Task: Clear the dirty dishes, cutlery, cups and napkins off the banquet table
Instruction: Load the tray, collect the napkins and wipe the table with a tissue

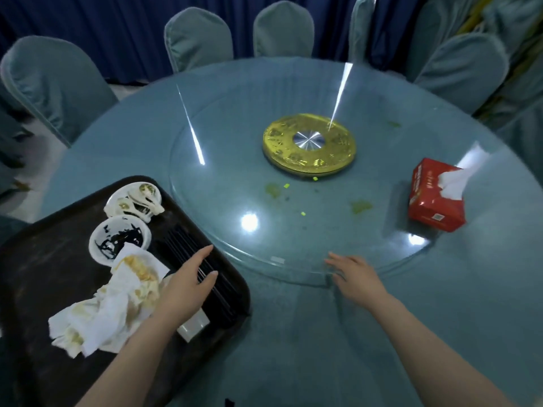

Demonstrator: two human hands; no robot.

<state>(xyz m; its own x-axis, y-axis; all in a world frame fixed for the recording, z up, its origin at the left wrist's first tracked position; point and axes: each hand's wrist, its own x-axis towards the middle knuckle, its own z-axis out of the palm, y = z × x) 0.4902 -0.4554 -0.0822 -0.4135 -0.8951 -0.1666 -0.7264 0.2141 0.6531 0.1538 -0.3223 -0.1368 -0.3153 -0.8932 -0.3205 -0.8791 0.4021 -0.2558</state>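
Tray point(44, 289) with stained plates point(119, 239), crumpled napkins point(102, 315), perhaps chopsticks point(188, 245).

Glossy glass turntable point(235, 160), matt dark tray point(44, 259), crumpled paper napkins point(102, 315), cloth-covered chairs point(53, 83).

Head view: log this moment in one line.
left hand: over chopsticks on tray | right hand: on glass turntable rim

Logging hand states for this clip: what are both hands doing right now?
Left hand: open, fingers straight over the chopsticks on the tray, holding nothing.
Right hand: open, at the glass turntable edge.
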